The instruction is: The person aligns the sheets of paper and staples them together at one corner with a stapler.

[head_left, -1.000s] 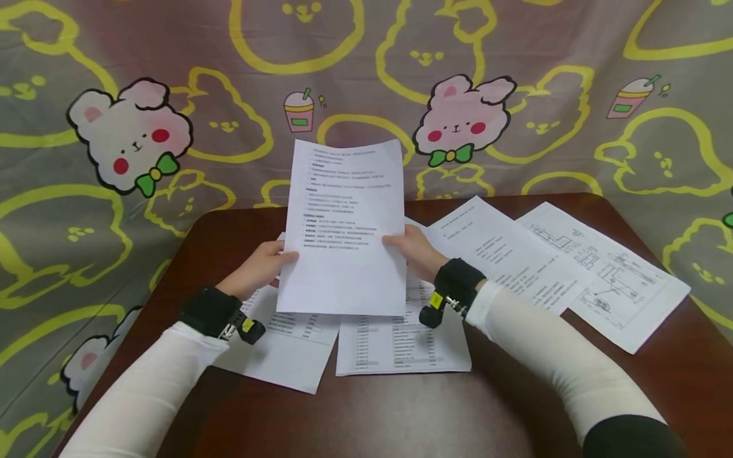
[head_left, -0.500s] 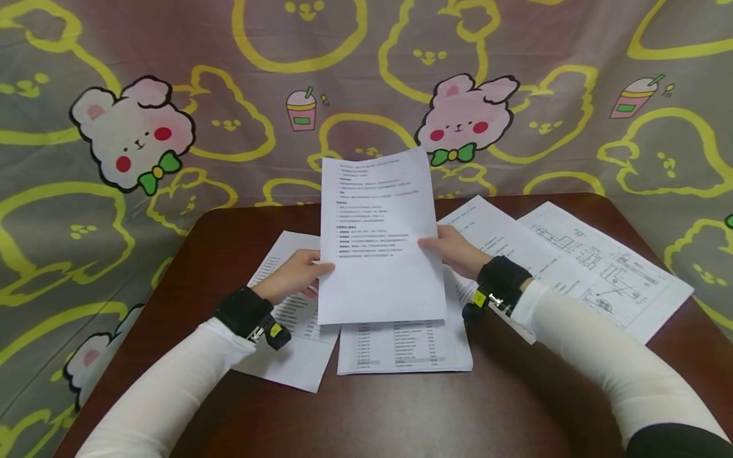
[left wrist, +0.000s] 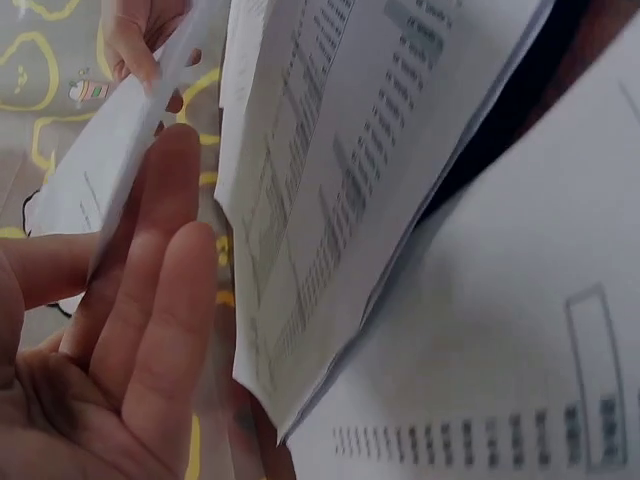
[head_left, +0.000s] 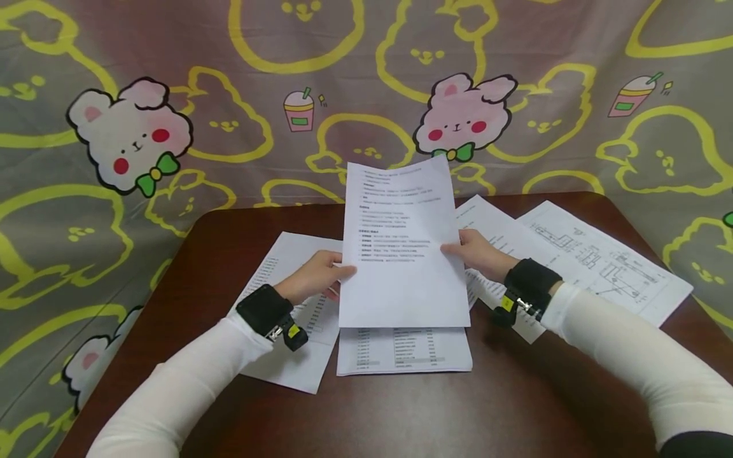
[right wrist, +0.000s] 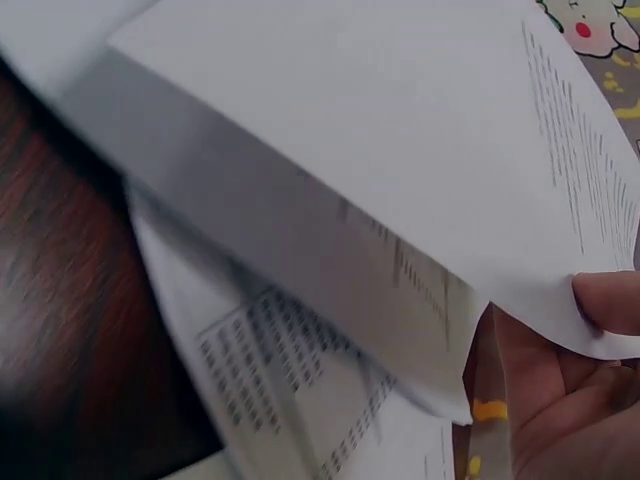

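Note:
Both hands hold a white printed sheet of paper (head_left: 403, 292) upright, tilted back, by its side edges. On its left edge my left hand (head_left: 317, 277) pinches with the thumb in front and the fingers behind. Opposite, at the right edge, my right hand (head_left: 481, 251) grips it the same way; the right wrist view shows that thumb (right wrist: 608, 302) on the front of the paper. Below and partly hidden by the held sheet lies a stack of papers (head_left: 403, 366) printed with a table. In the left wrist view, the left fingers (left wrist: 170, 310) extend behind the sheet.
A printed list sheet (head_left: 303, 375) lies slanted under my left forearm. To the right, a text page (head_left: 487, 219) overlaps a page with line drawings (head_left: 630, 318). All rest on a dark brown table (head_left: 401, 420), with a patterned cloth (head_left: 355, 63) hanging behind it.
Both hands have carried the held sheet rightward and slightly down, from between the left sheet and the stack to over the stack. The papers on the table stay in place.

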Available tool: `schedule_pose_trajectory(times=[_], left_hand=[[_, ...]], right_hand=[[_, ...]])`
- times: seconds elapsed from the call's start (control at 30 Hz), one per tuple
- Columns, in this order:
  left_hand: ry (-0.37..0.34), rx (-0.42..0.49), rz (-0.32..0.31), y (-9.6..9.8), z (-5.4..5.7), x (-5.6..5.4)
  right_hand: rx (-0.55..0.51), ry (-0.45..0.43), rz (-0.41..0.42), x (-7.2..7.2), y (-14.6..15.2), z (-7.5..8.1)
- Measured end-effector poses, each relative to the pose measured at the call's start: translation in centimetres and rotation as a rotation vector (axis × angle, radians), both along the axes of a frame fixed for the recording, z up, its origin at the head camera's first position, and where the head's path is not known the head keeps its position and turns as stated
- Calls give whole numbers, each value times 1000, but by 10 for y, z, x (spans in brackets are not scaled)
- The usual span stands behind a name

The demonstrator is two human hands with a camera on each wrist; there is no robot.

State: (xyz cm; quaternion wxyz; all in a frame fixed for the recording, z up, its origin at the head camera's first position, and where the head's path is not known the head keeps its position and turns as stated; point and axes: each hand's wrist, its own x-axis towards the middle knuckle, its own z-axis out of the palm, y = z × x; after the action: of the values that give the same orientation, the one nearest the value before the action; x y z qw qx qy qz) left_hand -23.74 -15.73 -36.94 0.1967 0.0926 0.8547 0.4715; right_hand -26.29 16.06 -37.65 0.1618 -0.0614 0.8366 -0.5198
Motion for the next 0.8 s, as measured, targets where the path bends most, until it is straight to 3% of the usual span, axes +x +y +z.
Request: schedule_pose_trajectory(times=[0.23,0.57,0.8], left_hand=[[-35,10,8,9,-7,2],[-81,-47,18,8,-19,12],[-114,-109,-52,1,-26,17]], right_hand=[[32,3,-3,4,13,-5],[96,12,-20,12,14,-16],[143,-8,-6,17,9,-27]])
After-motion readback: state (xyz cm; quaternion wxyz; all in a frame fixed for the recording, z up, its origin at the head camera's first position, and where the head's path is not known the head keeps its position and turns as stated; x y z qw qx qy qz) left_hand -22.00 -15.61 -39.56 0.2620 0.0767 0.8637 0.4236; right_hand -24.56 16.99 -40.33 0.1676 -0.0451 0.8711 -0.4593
